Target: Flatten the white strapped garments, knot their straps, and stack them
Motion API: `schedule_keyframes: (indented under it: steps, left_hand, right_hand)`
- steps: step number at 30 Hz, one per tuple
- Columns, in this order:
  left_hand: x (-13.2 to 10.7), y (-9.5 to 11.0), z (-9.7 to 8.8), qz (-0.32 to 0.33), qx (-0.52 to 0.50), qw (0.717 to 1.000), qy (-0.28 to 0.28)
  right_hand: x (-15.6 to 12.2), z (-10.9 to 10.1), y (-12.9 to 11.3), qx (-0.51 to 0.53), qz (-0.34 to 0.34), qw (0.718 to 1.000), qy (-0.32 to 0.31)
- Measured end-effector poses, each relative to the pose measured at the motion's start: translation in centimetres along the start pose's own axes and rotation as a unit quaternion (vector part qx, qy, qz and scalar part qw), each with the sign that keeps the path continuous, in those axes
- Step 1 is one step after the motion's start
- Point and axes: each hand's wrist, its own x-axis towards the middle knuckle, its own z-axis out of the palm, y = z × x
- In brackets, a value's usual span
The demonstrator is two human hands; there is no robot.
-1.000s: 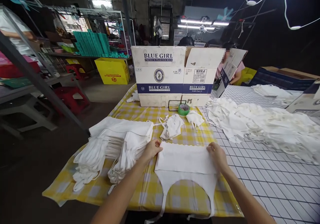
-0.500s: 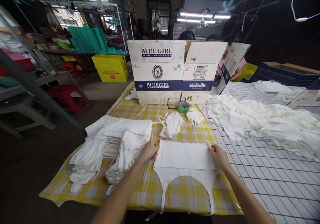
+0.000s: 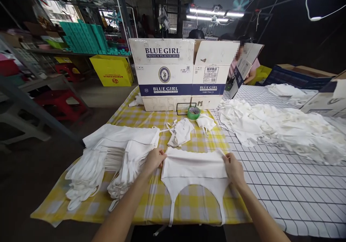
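A white camisole top lies spread on the yellow checked cloth, its straps toward me and its straight hem away from me. My left hand pinches the hem's left corner. At the right corner, my right hand has its fingers closed on the same edge. The hem between them looks slightly lifted and creased. Left of my left hand sits a thick stack of white tops, with straps hanging toward me. Beyond the hem rest a crumpled white garment and a smaller white piece.
A beer carton stands at the back beside green tape and a black wire frame. Loose white garments cover part of the grid-patterned cloth. Another person sits beyond. Red stools stand left.
The view has shifted a little, so everything sits further left. Both hands still grip the hem, which now looks slightly raised and less flat.
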Motion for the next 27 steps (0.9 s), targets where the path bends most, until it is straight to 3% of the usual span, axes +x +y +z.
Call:
schedule_keyframes:
  steps: [6, 18, 27]
  left_hand:
    - [0.0, -0.5, 0.6, 0.039, 0.037, 0.997, 0.063]
    - [2.2, -0.2, 1.1, -0.009, 0.03, 0.999, 0.019]
    - [1.8, -0.2, 1.1, 0.006, -0.067, 0.998, -0.007]
  right_hand:
    - [0.1, -0.5, 0.5, -0.002, -0.006, 0.999, -0.037]
    - [3.2, 0.4, -1.3, 0.017, 0.001, 0.998, -0.061]
    - [3.1, 0.4, -0.3, 0.004, 0.021, 1.0, 0.012]
